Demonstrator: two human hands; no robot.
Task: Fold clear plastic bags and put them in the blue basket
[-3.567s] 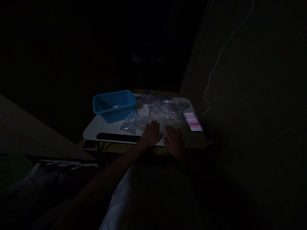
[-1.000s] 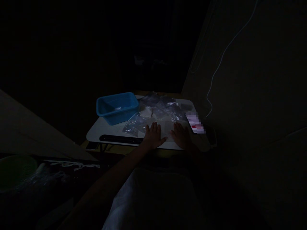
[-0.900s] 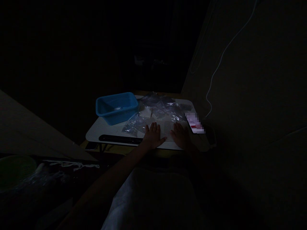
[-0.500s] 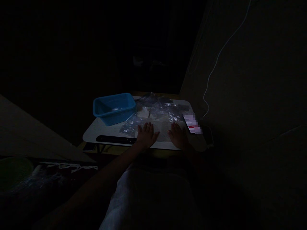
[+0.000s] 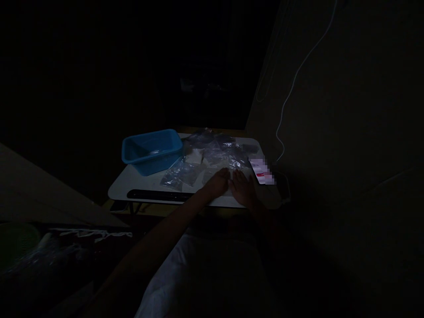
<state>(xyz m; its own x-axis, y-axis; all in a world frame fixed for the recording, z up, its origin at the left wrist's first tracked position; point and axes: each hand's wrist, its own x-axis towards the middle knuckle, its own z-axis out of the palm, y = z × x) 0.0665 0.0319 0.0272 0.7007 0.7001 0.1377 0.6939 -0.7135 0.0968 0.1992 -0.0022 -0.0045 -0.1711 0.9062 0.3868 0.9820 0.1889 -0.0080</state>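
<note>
My left hand (image 5: 219, 182) is on the white folding table (image 5: 149, 181), close beside my right hand. Its fingers look curled together; what they hold, if anything, is too dark to make out. Flat on a thin, see-through plastic sheet or bag (image 5: 210, 175) lies my right hand (image 5: 243, 188), open with fingers stretched forward. Beyond both hands, crumpled clear plastic bags (image 5: 220, 148) are spread about, with a small whitish packet (image 5: 194, 156) among them. Another clear bag (image 5: 180, 174) lies left of my left hand.
A blue plastic basin (image 5: 155, 165) stands at the table's left. To the right a lit phone (image 5: 260, 171) lies near the table edge. A white cable (image 5: 293, 86) hangs along the wall. A dark slot (image 5: 159, 195) runs along the table's front. The room is very dark.
My left hand has slid right, from lying flat apart to beside my right hand, and its fingers have drawn in. My right hand stays nearly in place. The view has shifted slightly.
</note>
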